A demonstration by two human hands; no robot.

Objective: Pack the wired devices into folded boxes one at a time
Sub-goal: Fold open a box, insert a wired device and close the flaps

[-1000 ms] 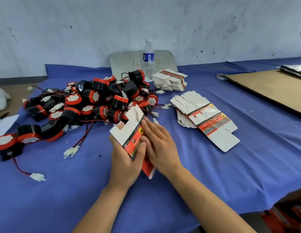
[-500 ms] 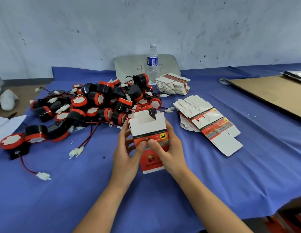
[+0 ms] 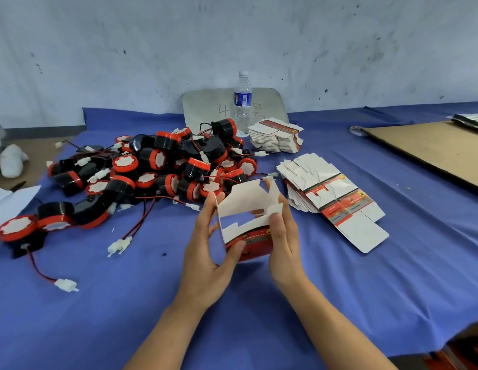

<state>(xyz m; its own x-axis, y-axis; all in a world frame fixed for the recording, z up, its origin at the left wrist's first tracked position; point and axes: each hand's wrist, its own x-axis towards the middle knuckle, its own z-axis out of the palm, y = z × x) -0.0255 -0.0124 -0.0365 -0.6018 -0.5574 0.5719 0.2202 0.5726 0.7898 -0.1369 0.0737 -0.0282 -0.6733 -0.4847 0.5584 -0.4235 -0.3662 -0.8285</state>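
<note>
1. Grip comes first. The half-opened box (image 3: 246, 209) is held off the blue cloth (image 3: 339, 303), directly in front of the water bottle (image 3: 242, 102) on the person's side, with its white flaps standing loose. The left hand (image 3: 206, 252) pinches the left wall, thumb on the red printed face and fingers behind. The right hand (image 3: 284, 236) clasps the right wall, thumb lying on a small side flap.
2. The step in hand looks like squaring the sleeve and closing one end. Press the two walls gently toward each other until the corners stand true, since a skewed sleeve will not take its flaps.
3. Fold the small side flaps in before the large tongue, then slide the tongue inside the wall rather than forcing it. Thin card creases readily.
4. Which end faces up is hard to tell from this angle, so check that the closed end is the bottom before loading.
5. The wired devices (image 3: 158, 166) lie heaped to the left of the bottle and nearer the person, their red and black leads tangled. Take one from the heap's near edge so its plug comes free.
6. Leave the fanned flat blanks (image 3: 331, 198), in front of the bottle and to its right, undisturbed.
</note>
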